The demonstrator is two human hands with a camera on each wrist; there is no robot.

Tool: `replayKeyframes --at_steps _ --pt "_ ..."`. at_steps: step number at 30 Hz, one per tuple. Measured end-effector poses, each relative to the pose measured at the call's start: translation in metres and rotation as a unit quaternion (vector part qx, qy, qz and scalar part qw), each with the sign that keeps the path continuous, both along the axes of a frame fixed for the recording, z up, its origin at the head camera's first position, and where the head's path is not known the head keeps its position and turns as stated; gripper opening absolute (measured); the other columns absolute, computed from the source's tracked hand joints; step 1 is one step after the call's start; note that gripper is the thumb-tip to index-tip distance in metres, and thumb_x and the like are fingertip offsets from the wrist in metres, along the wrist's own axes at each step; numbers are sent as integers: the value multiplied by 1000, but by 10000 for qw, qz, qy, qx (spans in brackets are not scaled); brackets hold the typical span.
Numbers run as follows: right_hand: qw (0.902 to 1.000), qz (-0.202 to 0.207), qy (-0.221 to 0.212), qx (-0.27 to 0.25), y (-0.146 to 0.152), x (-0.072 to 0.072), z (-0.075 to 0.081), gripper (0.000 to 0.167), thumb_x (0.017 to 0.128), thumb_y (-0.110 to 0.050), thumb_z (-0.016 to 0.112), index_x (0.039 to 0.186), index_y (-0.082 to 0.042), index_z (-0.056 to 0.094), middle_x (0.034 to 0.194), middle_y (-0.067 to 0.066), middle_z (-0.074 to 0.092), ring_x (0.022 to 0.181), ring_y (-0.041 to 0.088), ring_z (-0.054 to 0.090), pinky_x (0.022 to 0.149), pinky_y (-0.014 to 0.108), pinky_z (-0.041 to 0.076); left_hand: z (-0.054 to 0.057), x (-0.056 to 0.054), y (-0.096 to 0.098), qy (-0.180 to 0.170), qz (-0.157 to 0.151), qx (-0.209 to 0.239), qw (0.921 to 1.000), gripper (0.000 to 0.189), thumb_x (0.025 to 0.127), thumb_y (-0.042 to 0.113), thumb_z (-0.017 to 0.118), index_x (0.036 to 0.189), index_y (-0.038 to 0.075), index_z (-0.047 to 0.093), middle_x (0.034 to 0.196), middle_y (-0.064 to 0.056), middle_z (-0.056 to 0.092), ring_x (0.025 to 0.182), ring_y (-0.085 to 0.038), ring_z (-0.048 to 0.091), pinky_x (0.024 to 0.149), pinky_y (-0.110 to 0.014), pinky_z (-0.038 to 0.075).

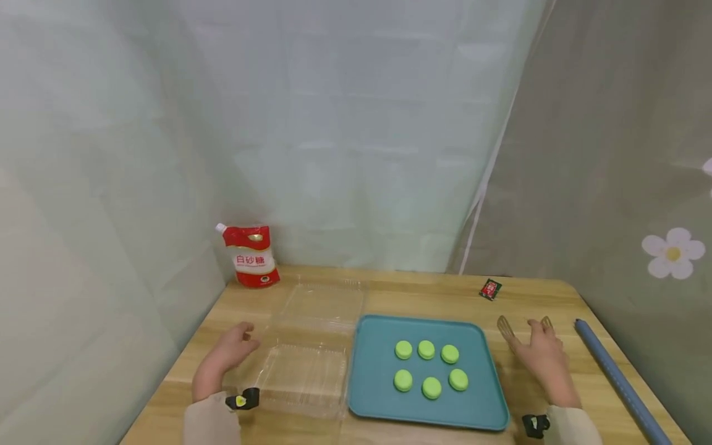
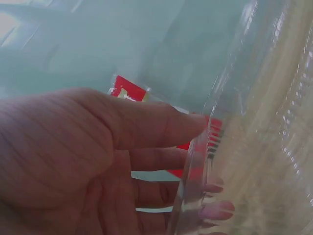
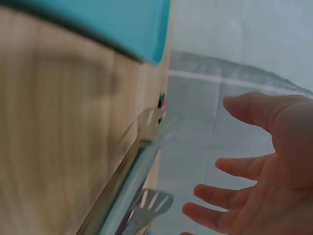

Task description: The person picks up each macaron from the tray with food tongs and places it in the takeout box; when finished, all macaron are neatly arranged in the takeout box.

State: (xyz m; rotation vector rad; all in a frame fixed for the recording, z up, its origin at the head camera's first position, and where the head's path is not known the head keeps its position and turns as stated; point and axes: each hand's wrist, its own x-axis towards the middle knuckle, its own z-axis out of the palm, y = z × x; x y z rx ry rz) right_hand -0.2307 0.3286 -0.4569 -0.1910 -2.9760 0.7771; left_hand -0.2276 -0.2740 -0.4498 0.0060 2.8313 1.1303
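Note:
My left hand is at the left side of a clear plastic clamshell box, its fingers loosely bent. In the left wrist view, the thumb overlaps the box rim and some fingertips show through the plastic. My right hand hovers over slotted metal tongs right of a blue tray. The right wrist view shows its fingers spread and apart from the tongs; nothing is between them. Several green macarons sit in two rows on the blue tray. The box lies unfolded, lid half toward the back.
A red and white sugar pouch stands at the back left corner. A small dark green and red packet lies at the back right. Along the right table edge runs a long blue tube. Pale curtains hang behind the table.

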Motion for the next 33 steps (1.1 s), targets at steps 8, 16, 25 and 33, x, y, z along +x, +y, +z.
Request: replayKeyframes --at_steps 8,16,25,33 --pt "9996 -77 -224 168 15 12 -8 83 101 -43 53 143 22 25 133 55 26 118 72 32 87 78 35 -4 5 -8 -465 166 809 9955 54 94 6 58 137 -20 39 111 -26 60 89 -29 61 68 -43 56" --pt "9985 -97 -534 -40 25 25 -19 95 97 -43 61 149 19 10 135 53 21 120 72 26 87 80 31 -5 8 -16 -802 206 1143 9900 56 88 -5 60 139 -16 40 111 -24 60 89 -28 61 70 -44 56" --pt "9986 128 -499 -117 33 33 -26 104 91 -34 72 150 18 3 131 56 19 114 76 28 88 79 35 -6 12 -20 -734 146 1360 9879 56 85 -9 59 138 -16 43 105 -22 60 82 -26 60 66 -43 56" --pt "9970 302 -636 313 46 37 -29 81 93 -30 67 126 27 21 115 54 33 104 68 47 79 68 46 -15 19 -20 -586 128 1694 9837 43 98 -3 49 140 -14 42 91 -14 53 76 -25 54 62 -36 53"
